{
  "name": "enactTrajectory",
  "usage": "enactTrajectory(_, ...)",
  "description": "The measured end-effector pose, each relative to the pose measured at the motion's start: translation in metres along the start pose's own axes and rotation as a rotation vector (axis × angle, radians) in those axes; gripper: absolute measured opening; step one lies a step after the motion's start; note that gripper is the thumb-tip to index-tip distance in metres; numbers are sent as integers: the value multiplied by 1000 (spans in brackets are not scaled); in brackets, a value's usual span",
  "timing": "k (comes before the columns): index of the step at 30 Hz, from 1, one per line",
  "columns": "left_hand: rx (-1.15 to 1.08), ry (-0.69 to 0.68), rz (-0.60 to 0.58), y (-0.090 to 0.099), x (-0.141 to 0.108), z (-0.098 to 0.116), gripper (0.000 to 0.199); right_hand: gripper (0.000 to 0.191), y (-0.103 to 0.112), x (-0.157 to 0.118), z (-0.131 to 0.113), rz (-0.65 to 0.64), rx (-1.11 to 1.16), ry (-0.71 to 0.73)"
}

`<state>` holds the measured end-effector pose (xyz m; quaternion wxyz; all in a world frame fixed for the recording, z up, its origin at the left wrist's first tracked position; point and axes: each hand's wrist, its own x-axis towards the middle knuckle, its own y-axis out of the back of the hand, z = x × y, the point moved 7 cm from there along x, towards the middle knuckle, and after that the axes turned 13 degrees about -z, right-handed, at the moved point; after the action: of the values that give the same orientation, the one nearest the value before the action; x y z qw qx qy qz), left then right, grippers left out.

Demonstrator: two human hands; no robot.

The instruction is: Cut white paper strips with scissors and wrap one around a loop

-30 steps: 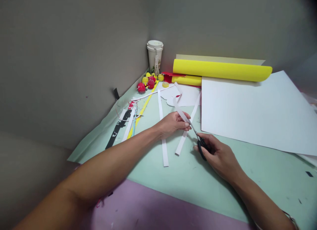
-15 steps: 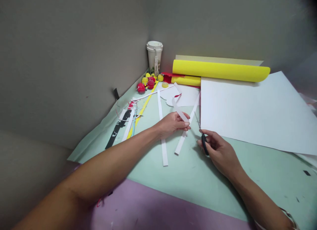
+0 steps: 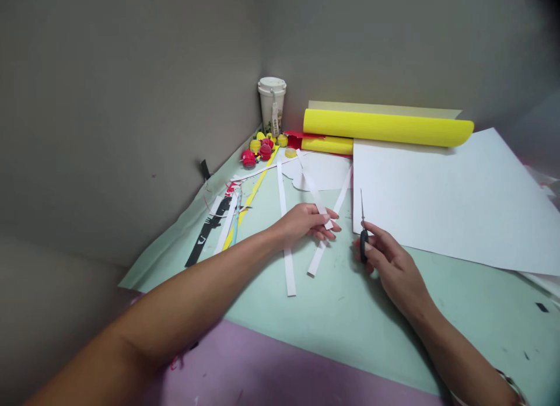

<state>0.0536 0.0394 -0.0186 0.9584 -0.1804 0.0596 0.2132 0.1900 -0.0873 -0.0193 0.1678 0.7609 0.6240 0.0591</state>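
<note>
White paper in a large sheet (image 3: 441,199) covers much of the table (image 3: 350,336) toward its far right corner, with a yellow roll (image 3: 385,128) lying over it along the far edge. At the far left corner stands a lidded cup (image 3: 272,105), and just in front of it cluster red and yellow balls (image 3: 249,158). Down the left edge lie a long yellow strip (image 3: 256,187) and a black strip (image 3: 195,252). Two loose white strips, the left strip (image 3: 289,275) and the right strip (image 3: 315,260), run toward the near edge; the left hand (image 3: 306,221) crosses above the first, hiding its middle, and its fingers overlap the second.

That hand pinches one end of another piece, the held strip (image 3: 312,184), near the middle of the table; it slants toward the far edge, across a cut white piece (image 3: 328,172). The left forearm reaches in over the near edge by the near left corner. Beside the sheet's near left corner, the right hand (image 3: 394,263) grips scissors (image 3: 364,245) by their black handle, fingers curled, well apart from the held strip. The blades point toward the far edge; whether they are parted cannot be told.
</note>
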Motion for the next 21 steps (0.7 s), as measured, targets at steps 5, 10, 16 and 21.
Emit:
enactTrajectory(5,10,-38,-12,0,0,-2,25,48,2,-2,-4,10,36,-7)
enactTrajectory(10,17,-70,32,4,1,0,25,50,4,-4,-5,41,-12,-30)
enactTrajectory(16,165,-105,190,16,-2,8,19,62,4,-1,-4,88,41,33)
enactTrajectory(21,199,-110,213,17,-3,9,15,71,8,2,7,129,-65,38)
